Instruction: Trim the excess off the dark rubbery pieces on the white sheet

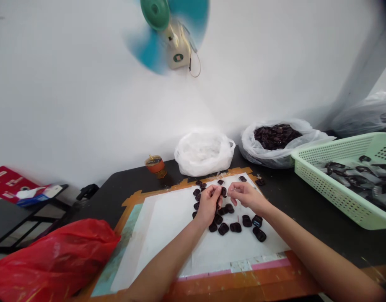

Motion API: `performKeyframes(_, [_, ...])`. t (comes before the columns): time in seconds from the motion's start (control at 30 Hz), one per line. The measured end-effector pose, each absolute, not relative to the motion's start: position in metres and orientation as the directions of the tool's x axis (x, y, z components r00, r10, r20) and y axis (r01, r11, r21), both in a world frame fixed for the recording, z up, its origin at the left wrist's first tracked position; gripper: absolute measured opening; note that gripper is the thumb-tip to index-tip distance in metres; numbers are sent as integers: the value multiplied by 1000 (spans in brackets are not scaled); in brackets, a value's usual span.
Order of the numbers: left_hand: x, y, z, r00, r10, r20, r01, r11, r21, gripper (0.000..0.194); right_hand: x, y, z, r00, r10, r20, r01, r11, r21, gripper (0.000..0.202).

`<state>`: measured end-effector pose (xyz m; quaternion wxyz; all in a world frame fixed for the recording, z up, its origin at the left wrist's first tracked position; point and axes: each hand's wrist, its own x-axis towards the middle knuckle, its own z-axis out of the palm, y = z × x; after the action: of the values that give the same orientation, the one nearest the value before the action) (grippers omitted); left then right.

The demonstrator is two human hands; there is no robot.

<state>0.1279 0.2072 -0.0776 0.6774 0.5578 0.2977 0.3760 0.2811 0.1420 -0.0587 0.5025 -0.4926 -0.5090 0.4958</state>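
Note:
My left hand is closed, its thumb and finger pinching a small dark plastic piece. Just to the right, my right hand has its fingertips pressed together close to that piece. Whatever they grip, if anything, is too small to name. Beneath both hands, several dark rounded plastic pieces lie scattered on a white sheet. Some form a rough column left of my left hand; others sit nearer me, one with a bluish glint.
Behind the sheet stand a white plastic bag and a bag of dark pieces. A green basket holds more parts at right. An orange pot sits at back left, a red bag at front left. A fan spins on the wall.

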Motion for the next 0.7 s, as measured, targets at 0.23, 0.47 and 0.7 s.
performKeyframes(0.23, [129, 206, -72, 572, 818, -60, -229, 230, 946, 39, 280, 142, -59, 9, 999, 40, 5, 40, -999, 29])
performKeyframes(0.47, [128, 204, -69, 633, 769, -93, -244, 312, 918, 38, 278, 141, -59, 31, 998, 56, -63, 58, -996, 30])
performKeyframes(0.7, [128, 203, -70, 702, 706, -91, -256, 370, 893, 34, 273, 140, -55, 64, 996, 69, -77, 74, -994, 29])
